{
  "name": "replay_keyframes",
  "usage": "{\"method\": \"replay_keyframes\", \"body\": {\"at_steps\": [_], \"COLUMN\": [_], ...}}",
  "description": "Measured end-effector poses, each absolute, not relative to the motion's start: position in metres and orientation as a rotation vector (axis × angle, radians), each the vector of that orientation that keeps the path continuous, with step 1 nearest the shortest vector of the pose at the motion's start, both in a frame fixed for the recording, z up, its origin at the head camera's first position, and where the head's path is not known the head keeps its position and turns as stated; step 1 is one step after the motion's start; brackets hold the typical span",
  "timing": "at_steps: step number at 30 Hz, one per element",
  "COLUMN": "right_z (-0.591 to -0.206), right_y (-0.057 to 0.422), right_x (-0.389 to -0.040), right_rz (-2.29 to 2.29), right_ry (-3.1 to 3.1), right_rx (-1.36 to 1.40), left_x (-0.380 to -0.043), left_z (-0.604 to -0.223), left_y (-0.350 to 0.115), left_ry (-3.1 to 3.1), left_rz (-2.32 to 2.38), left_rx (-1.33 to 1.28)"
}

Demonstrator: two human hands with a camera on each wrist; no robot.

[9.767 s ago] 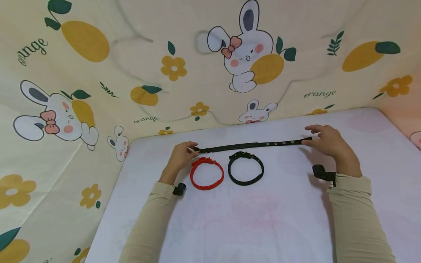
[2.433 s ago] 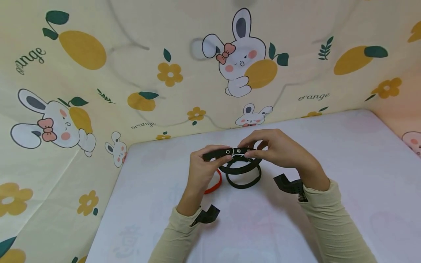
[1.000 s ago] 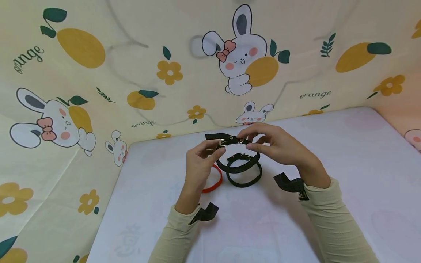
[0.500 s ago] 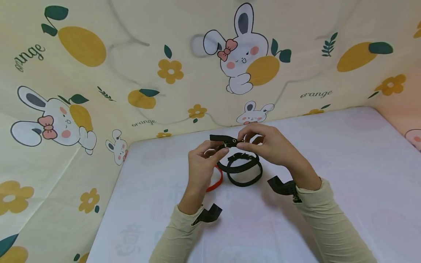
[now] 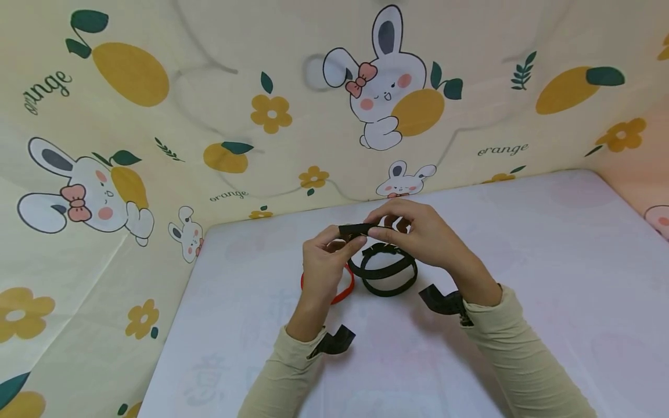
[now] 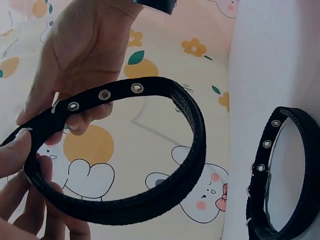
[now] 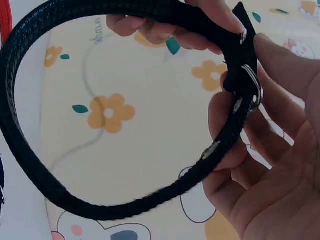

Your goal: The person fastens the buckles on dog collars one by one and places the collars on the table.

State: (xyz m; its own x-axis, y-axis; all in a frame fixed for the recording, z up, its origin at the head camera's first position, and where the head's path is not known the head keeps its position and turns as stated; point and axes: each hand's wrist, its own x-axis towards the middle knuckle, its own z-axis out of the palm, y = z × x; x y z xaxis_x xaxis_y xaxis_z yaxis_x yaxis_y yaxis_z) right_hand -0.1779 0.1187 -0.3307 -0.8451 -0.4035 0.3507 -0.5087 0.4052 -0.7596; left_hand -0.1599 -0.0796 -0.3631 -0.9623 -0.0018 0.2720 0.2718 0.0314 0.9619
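Observation:
A black pet collar point(image 5: 380, 273) is bent into a loop and held above the table by both hands. My left hand point(image 5: 321, 270) pinches its buckle end between thumb and fingers; the buckle is mostly hidden there. My right hand point(image 5: 428, 235) grips the overlapping strap end from the other side, its fingertips close to the left ones. Metal eyelets point(image 6: 104, 94) run along the band in the left wrist view. In the right wrist view, a metal ring point(image 7: 258, 87) sits around the strap near the right fingers, and the strap's tip point(image 7: 244, 20) sticks up between the hands.
A second black collar point(image 5: 389, 293), buckled into a ring, lies on the white table point(image 5: 397, 360) behind the held one. The red collar point(image 5: 342, 296) lies to its left, partly covered by my left hand. A patterned cloth wall point(image 5: 282, 168) rises behind the table.
The black collar, earlier stretched straight along the table, is now lifted and looped. Over the last second its raised tip has come down over the buckle, and my right hand has moved left.

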Motion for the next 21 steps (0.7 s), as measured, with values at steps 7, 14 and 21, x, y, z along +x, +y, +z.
{"method": "replay_keyframes", "body": {"at_steps": [7, 14, 21], "right_z": [-0.3292, -0.3274, -0.3297], "right_y": [0.1217, 0.1218, 0.1226], "right_x": [-0.1787, -0.1794, -0.1785], "right_rz": [1.407, 1.42, 1.399], "right_ry": [-2.53, -2.507, -2.523], "right_rx": [0.808, 0.822, 0.792], "left_x": [-0.1607, -0.1617, -0.1607], "left_z": [-0.3616, -0.3599, -0.3598], "left_y": [-0.0793, -0.0796, -0.0806], "left_ry": [-2.073, -2.078, -2.091], "left_rz": [-2.057, -2.069, -2.069], "left_rx": [-0.239, -0.215, -0.174]}}
